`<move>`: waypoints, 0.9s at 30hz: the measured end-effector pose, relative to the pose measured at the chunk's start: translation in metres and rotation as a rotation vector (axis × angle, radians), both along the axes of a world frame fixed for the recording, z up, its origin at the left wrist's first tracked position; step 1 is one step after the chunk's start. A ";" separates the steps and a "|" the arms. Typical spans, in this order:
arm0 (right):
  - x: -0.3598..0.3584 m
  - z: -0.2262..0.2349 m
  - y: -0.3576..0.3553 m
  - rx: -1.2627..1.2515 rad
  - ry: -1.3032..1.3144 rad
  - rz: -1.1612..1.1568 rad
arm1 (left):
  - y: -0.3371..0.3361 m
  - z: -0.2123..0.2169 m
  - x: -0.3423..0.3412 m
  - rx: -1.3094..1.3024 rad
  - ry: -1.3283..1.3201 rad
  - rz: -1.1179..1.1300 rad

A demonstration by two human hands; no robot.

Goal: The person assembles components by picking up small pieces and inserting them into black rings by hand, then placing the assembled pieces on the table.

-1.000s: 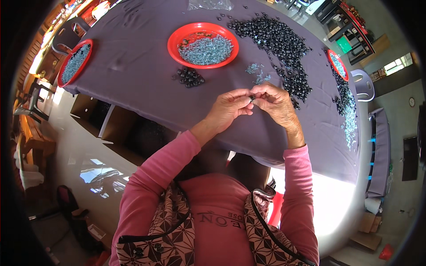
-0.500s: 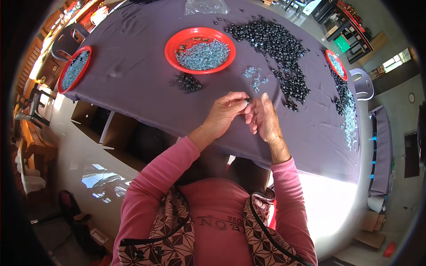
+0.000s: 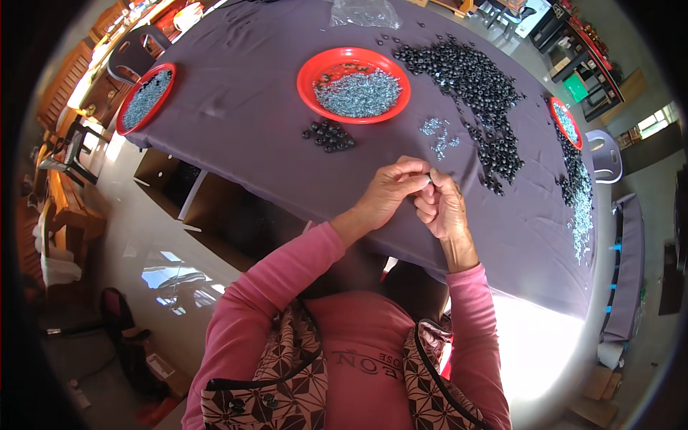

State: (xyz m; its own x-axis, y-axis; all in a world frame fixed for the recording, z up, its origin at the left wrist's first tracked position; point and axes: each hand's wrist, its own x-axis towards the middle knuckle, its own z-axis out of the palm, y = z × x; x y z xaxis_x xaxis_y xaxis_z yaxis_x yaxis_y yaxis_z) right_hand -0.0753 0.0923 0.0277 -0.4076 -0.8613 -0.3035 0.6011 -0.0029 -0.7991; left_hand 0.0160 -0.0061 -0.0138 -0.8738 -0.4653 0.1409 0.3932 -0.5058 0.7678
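Note:
My left hand (image 3: 390, 190) and my right hand (image 3: 441, 208) meet fingertip to fingertip above the near edge of the purple-covered table (image 3: 244, 107). Together they pinch one small part, too tiny to identify, with all fingers curled in. Just beyond the hands lies a little scatter of silvery screws (image 3: 438, 136). A small cluster of black round pieces (image 3: 328, 135) sits to the left of that. Farther back stands a red plate (image 3: 312, 72) heaped with silvery screws, and a broad spread of black pieces (image 3: 469, 79) runs along the right.
Another red plate (image 3: 125, 122) with silvery parts rests at the table's left end, a third red plate (image 3: 553, 107) at the right end beside more scattered parts (image 3: 580, 193). A clear plastic bag (image 3: 362, 13) lies at the back. Chairs and cardboard boxes (image 3: 161, 175) stand on the floor.
Both hands have stayed together over the table's near edge, shifting their fingers slightly around the small part. Nothing on the table has moved.

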 end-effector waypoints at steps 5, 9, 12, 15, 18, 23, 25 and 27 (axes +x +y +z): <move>0.003 -0.003 0.000 -0.029 -0.059 -0.019 | 0.003 0.009 0.004 -0.041 -0.024 0.002; 0.001 0.002 0.001 -0.087 -0.074 0.125 | 0.002 0.013 0.008 -0.089 -0.064 0.005; -0.004 0.000 0.005 -0.002 0.037 0.166 | 0.003 0.010 0.009 -0.146 -0.027 0.090; 0.003 0.003 0.022 0.059 0.291 0.000 | -0.010 0.015 0.016 -0.524 -0.078 0.316; -0.009 -0.007 0.047 0.091 0.680 -0.070 | -0.037 0.026 0.025 -1.121 -0.213 0.687; 0.000 -0.008 0.065 0.118 0.783 -0.187 | -0.068 0.021 0.037 -1.642 -0.458 0.928; 0.001 -0.012 0.069 0.052 0.787 -0.187 | -0.071 0.018 0.033 -1.683 -0.465 0.954; 0.000 -0.016 0.071 0.033 0.779 -0.179 | -0.075 0.014 0.031 -1.705 -0.483 0.958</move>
State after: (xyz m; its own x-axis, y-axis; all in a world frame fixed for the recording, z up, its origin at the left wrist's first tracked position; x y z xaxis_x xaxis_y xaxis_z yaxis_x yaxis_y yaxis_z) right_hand -0.0752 0.1637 0.0122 -0.6441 -0.7582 0.1011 -0.1372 -0.0155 -0.9904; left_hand 0.0474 -0.0807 0.0006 -0.5662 -0.3827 0.7301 -0.3033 0.9203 0.2471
